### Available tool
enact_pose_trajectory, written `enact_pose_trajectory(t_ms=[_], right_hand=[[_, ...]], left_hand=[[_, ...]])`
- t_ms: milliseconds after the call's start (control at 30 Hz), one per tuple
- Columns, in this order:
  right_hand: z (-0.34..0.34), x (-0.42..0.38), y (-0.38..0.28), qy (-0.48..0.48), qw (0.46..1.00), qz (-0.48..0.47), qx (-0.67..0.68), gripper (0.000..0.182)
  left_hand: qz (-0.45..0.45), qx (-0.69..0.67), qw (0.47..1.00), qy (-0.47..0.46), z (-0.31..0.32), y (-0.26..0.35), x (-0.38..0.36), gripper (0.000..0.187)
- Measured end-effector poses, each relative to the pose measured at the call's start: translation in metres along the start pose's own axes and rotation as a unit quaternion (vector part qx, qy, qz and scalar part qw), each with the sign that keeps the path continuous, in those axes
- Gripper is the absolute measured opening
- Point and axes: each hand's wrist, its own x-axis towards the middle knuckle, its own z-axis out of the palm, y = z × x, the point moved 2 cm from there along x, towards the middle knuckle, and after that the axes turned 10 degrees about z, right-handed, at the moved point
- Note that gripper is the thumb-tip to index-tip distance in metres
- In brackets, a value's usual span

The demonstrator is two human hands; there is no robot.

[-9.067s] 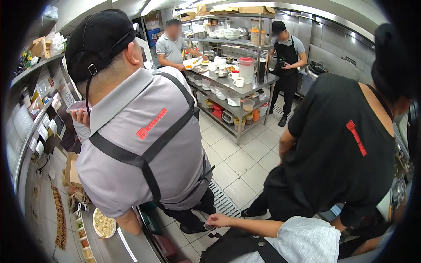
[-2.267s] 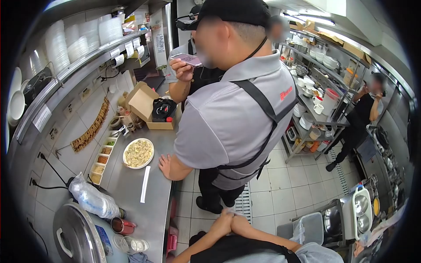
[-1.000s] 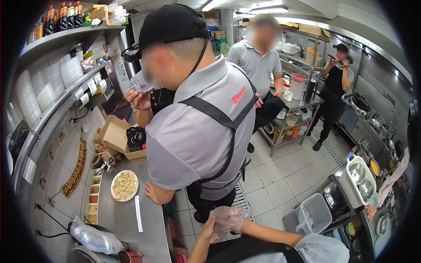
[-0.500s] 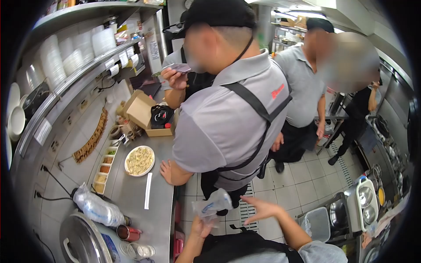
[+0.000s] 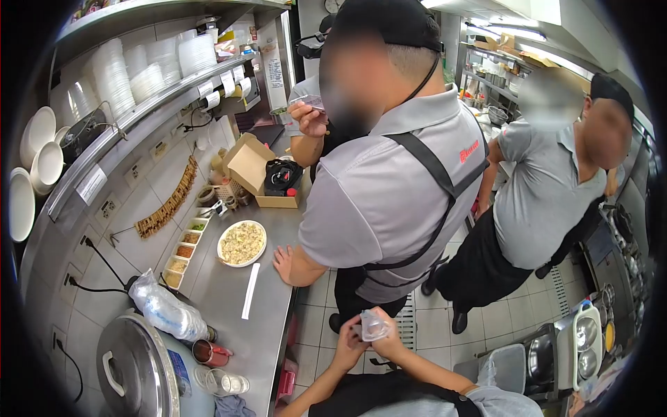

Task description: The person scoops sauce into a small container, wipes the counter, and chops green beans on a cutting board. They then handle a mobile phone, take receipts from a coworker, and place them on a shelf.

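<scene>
Low in the view, above the floor, my left hand [image 5: 349, 347] and my right hand [image 5: 390, 333] are close together around a clear plastic bag or cup [image 5: 374, 325]. The fingers of both hands are bent against it. To the left, on the steel counter [image 5: 221, 306], sit a white bowl of food [image 5: 242, 243] and a pair of paper-wrapped chopsticks [image 5: 251, 290]. A co-worker's hand [image 5: 283, 264] rests on the counter edge near the bowl.
A co-worker [image 5: 403, 174] stands right in front, holding a phone [image 5: 308, 102]; another co-worker [image 5: 549, 201] is at the right. A cardboard box [image 5: 278, 202], condiment tray [image 5: 185, 254], large lidded pot [image 5: 132, 361] and red cup [image 5: 210, 353] stand on the left.
My right hand has come in from the right and closed on the plastic beside my left hand. The co-worker at the right is nearer, and the view has shifted.
</scene>
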Motion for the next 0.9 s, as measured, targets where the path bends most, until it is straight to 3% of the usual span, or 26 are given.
enact_pose_trajectory(t_ms=[67,100,133,167,233,300,433,467,500,533,567,633,700,733,800,867,900], right_hand=[[-0.001,-0.001,0.004,0.001,0.995,-0.014,-0.101,0.01],[0.001,-0.002,0.003,-0.001,0.992,-0.027,-0.127,0.012],[0.004,-0.006,0.0,-0.014,0.992,-0.015,-0.124,0.012],[0.008,-0.011,0.0,-0.022,0.987,-0.038,-0.157,0.011],[0.011,-0.018,-0.001,-0.027,0.98,-0.056,-0.19,0.011],[0.01,-0.014,-0.007,-0.096,0.986,-0.034,-0.131,0.013],[0.003,-0.021,-0.001,-0.128,0.982,-0.077,-0.12,0.014],[-0.001,-0.023,0.006,-0.124,0.982,-0.076,-0.12,0.014],[-0.013,-0.021,0.018,-0.07,0.997,0.039,0.011,0.015],[-0.015,-0.019,0.015,-0.014,0.978,0.151,0.143,0.017],[-0.016,-0.012,0.003,-0.04,0.949,0.133,0.284,0.02],[-0.028,-0.005,-0.016,0.031,0.935,0.182,0.302,0.019],[-0.043,0.002,-0.037,0.104,0.947,0.139,0.27,0.017],[-0.051,0.006,-0.051,0.154,0.962,0.042,0.221,0.016],[-0.072,0.008,-0.09,0.271,0.943,-0.18,0.071,0.013],[-0.055,-0.008,-0.104,0.101,0.984,-0.132,-0.057,0.019],[-0.046,-0.014,-0.104,-0.088,0.951,-0.13,-0.268,0.029]], left_hand=[[0.208,0.158,0.965,-0.028,0.011,0.035,-0.006,0.068],[0.215,0.152,0.964,-0.049,0.019,0.048,-0.009,0.076],[0.216,0.153,0.963,-0.052,0.013,0.04,-0.008,0.076],[0.206,0.261,0.933,-0.138,0.006,0.02,-0.012,0.07],[0.188,0.362,0.886,-0.222,0.005,0.003,-0.017,0.065],[0.072,0.35,0.909,-0.213,0.0,-0.011,-0.014,0.054],[0.13,0.363,0.901,-0.201,0.002,-0.024,-0.004,0.033],[0.095,0.305,0.931,-0.177,0.005,-0.027,-0.007,0.029],[0.061,0.246,0.955,-0.152,0.009,-0.026,-0.009,0.025],[0.027,0.186,0.974,-0.126,0.017,-0.016,-0.01,0.022],[0.1,0.283,0.929,-0.215,0.023,0.002,-0.01,0.02],[0.069,0.258,0.933,-0.24,0.022,0.001,-0.004,0.02],[0.038,0.21,0.946,-0.245,0.011,-0.017,-0.001,0.016],[0.037,0.208,0.946,-0.245,-0.001,-0.03,-0.004,0.016],[0.051,0.391,0.891,-0.225,-0.02,-0.029,-0.004,0.019],[0.034,0.424,0.875,-0.23,-0.028,-0.035,-0.005,0.017],[0.076,0.452,0.858,-0.23,-0.023,-0.029,-0.006,0.016]])
